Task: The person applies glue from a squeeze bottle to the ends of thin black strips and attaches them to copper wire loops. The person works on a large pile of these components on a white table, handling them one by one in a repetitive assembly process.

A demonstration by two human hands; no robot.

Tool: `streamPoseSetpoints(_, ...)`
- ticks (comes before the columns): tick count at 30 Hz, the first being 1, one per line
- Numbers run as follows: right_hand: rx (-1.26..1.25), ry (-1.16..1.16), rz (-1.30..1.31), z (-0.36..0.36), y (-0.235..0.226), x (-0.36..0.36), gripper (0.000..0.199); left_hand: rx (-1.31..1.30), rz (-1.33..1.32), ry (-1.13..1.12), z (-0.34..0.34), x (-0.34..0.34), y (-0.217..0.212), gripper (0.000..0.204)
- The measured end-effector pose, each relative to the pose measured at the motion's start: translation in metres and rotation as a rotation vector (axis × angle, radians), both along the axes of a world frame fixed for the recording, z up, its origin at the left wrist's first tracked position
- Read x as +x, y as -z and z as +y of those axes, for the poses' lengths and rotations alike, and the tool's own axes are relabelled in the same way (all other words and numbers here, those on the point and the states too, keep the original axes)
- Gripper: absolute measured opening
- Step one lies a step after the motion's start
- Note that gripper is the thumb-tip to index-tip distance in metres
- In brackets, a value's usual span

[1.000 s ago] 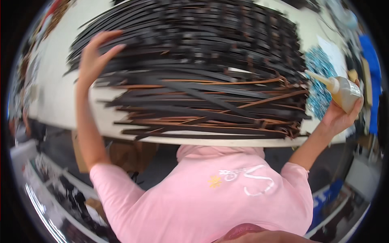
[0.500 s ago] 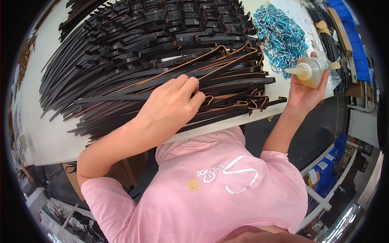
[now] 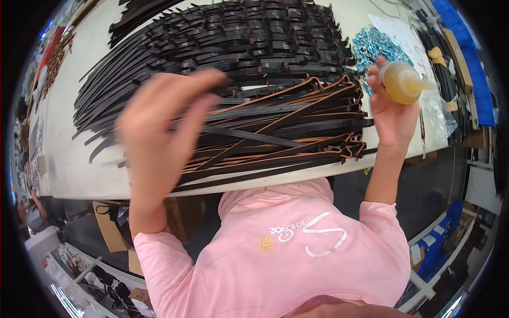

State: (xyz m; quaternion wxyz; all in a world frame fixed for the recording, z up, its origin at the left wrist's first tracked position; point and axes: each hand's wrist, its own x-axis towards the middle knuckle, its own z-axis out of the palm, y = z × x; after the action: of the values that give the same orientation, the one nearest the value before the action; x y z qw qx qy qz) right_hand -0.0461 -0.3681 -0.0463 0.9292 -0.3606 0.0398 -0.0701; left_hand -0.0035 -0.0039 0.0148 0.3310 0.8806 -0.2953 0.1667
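Observation:
A large pile of black and brown-edged leather straps (image 3: 254, 47) covers the white table (image 3: 63, 159). My left hand (image 3: 159, 138) is raised above the pile's near left part and blurred by motion. Its fingers are pinched together on the end of a black strap (image 3: 254, 137) that slants across the others. My right hand (image 3: 389, 116) is lifted at the pile's right end and grips a small squeeze bottle of amber liquid (image 3: 404, 82), with the nozzle pointing right.
A heap of shiny blue metal fittings (image 3: 376, 45) lies on the table behind the bottle, with papers and clear bags farther right. Blue bins (image 3: 480, 79) stand along the right edge. Cardboard boxes (image 3: 108, 233) sit under the table.
My left hand lay flat on the straps half a second ago; now it is lifted toward the camera. My right hand with the bottle has risen slightly.

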Motion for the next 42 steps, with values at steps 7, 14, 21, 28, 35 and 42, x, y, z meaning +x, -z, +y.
streamPoseSetpoints(7, 0.056, -0.68, 0.163, 0.098, -0.003, 0.034, 0.057, -0.123, 0.619, 0.163, -0.009, 0.016, 0.05, 0.017)
streamPoseSetpoints(14, -0.086, -0.7, 0.17, 0.118, 0.006, 0.05, 0.069, -0.292, 0.609, 0.329, -0.011, 0.019, 0.062, 0.028)
streamPoseSetpoints(21, 0.16, -0.619, 0.142, 0.118, 0.001, 0.048, 0.059, -0.46, 0.72, 0.293, -0.004, 0.019, 0.072, 0.015)
streamPoseSetpoints(28, -0.353, 0.199, -0.126, 0.085, -0.017, 0.042, 0.058, -0.293, 0.709, 0.231, 0.009, 0.007, 0.07, 0.016)
streamPoseSetpoints(35, -0.76, 0.434, -0.305, 0.08, 0.003, 0.025, 0.067, -0.274, 0.39, 0.216, 0.0, 0.008, 0.084, 0.015)
streamPoseSetpoints(42, -0.894, 0.526, -0.2, 0.083, 0.006, 0.026, 0.061, -0.142, 0.366, 0.138, -0.005, 0.0, 0.091, 0.015)
